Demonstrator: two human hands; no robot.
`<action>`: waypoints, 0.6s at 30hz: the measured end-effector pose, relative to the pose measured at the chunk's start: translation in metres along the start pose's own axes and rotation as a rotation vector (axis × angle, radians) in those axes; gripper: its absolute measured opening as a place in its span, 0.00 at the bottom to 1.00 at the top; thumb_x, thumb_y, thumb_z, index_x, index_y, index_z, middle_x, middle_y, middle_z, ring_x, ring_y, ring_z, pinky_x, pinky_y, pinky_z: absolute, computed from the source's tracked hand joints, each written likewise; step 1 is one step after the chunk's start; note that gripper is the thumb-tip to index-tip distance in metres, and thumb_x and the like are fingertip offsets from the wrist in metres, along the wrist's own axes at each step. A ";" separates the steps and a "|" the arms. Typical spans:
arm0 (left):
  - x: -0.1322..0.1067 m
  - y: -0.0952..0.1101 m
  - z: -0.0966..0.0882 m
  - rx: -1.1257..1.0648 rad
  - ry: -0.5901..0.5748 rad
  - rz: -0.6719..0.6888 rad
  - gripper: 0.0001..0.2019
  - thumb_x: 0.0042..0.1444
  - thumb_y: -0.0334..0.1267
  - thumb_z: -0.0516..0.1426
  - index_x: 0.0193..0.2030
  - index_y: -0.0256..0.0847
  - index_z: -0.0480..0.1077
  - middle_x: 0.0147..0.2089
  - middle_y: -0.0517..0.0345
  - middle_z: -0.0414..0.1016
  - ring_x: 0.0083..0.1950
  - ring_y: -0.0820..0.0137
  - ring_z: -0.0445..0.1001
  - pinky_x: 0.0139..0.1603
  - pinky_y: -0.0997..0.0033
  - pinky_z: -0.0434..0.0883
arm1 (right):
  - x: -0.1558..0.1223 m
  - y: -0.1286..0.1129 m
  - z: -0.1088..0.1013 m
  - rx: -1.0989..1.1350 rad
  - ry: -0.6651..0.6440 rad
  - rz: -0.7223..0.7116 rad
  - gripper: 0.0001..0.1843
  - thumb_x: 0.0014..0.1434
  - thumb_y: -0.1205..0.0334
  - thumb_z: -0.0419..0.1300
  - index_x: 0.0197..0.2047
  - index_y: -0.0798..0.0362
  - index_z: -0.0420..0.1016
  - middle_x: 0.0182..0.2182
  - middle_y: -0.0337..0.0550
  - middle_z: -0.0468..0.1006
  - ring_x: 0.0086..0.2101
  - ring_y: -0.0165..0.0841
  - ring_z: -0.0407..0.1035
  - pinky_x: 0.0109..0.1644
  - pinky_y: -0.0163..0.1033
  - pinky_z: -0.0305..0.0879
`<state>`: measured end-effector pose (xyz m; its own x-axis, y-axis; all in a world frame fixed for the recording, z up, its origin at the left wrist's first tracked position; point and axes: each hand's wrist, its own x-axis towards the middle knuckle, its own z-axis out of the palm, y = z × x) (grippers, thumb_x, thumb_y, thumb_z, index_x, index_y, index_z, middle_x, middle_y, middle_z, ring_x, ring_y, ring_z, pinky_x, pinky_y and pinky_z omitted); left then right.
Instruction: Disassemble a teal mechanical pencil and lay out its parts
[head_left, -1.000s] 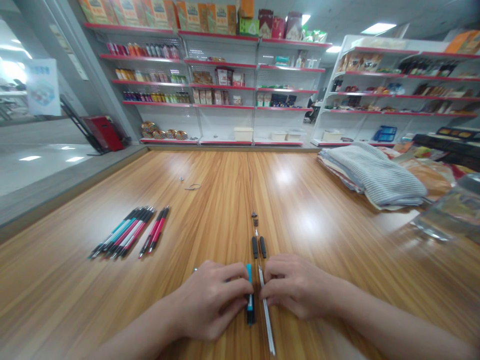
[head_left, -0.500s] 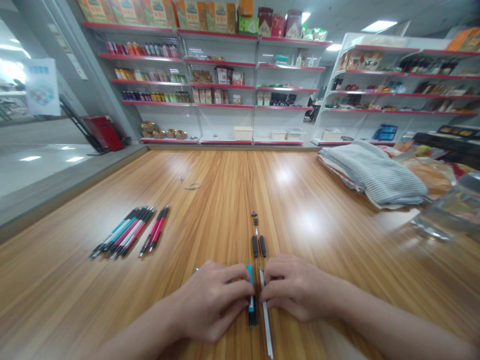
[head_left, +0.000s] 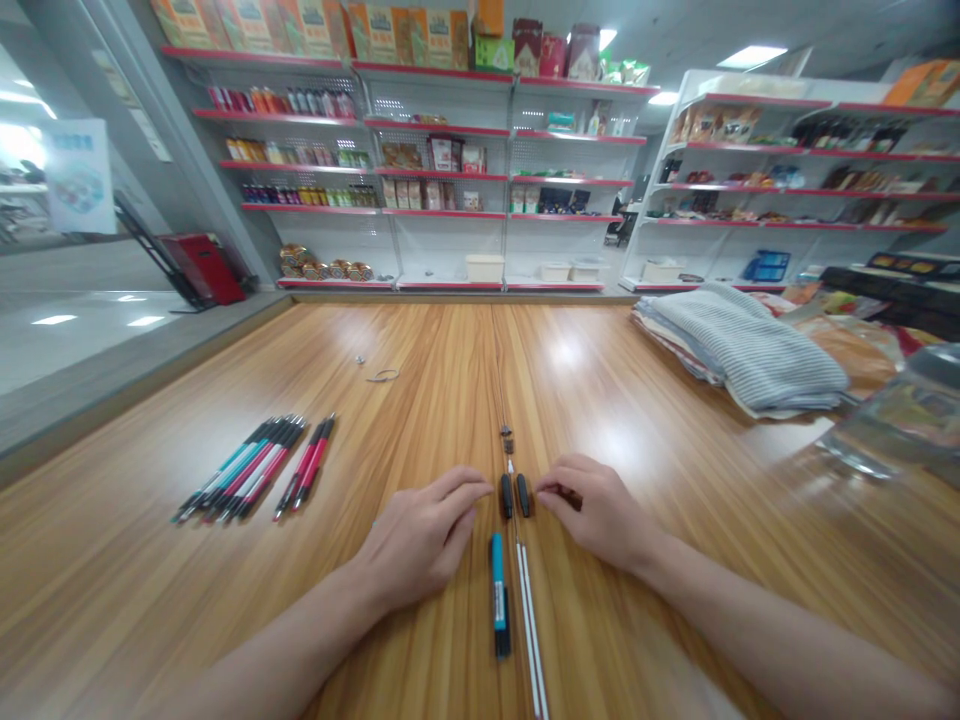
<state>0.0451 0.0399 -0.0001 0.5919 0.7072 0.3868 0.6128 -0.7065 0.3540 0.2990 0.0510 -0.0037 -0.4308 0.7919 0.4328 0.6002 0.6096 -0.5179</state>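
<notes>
On the wooden table [head_left: 675,470] two short black pen grips [head_left: 514,495] lie side by side between my hands. My left hand [head_left: 420,535] rests palm down with its fingers stretched out, the tips just left of the grips. My right hand [head_left: 592,510] has thumb and forefinger pinched together, the tips at the right grip's side. Nearer to me lie a teal pen barrel [head_left: 497,595] and two thin white refills [head_left: 529,630], touched by neither hand. Tiny pen parts [head_left: 508,440] lie just beyond the grips.
A row of several assembled teal, red and black pens [head_left: 251,468] lies at the left. Folded striped cloth [head_left: 742,345] and a clear plastic bag [head_left: 900,420] sit at the right. A small wire ring [head_left: 384,375] lies farther out. Shop shelves [head_left: 450,170] stand behind the table.
Both hands have let go of the teal barrel and white refills and moved forward to the two black grips. The barrel and refills now lie uncovered.
</notes>
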 end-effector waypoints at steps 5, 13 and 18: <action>0.009 -0.004 0.006 0.023 -0.028 0.036 0.16 0.60 0.29 0.49 0.53 0.43 0.68 0.53 0.54 0.71 0.45 0.70 0.75 0.45 0.70 0.73 | 0.005 0.002 0.008 -0.059 -0.035 -0.009 0.03 0.59 0.68 0.59 0.36 0.54 0.75 0.30 0.41 0.71 0.34 0.31 0.65 0.40 0.37 0.62; 0.008 -0.004 0.005 0.021 -0.063 0.078 0.19 0.59 0.27 0.48 0.56 0.45 0.66 0.56 0.56 0.70 0.48 0.70 0.74 0.49 0.70 0.73 | 0.006 -0.003 0.009 -0.069 -0.057 -0.033 0.03 0.59 0.67 0.59 0.37 0.54 0.74 0.31 0.41 0.70 0.35 0.32 0.65 0.40 0.37 0.62; 0.008 -0.004 0.005 0.009 -0.075 0.071 0.18 0.60 0.28 0.48 0.54 0.45 0.67 0.57 0.57 0.69 0.48 0.70 0.74 0.49 0.70 0.73 | 0.006 -0.005 0.008 -0.078 -0.079 -0.027 0.04 0.60 0.66 0.58 0.38 0.53 0.74 0.31 0.41 0.70 0.35 0.32 0.65 0.41 0.37 0.61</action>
<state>0.0498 0.0489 -0.0030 0.6717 0.6554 0.3453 0.5721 -0.7551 0.3203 0.2880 0.0534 -0.0046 -0.4974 0.7775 0.3849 0.6370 0.6285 -0.4464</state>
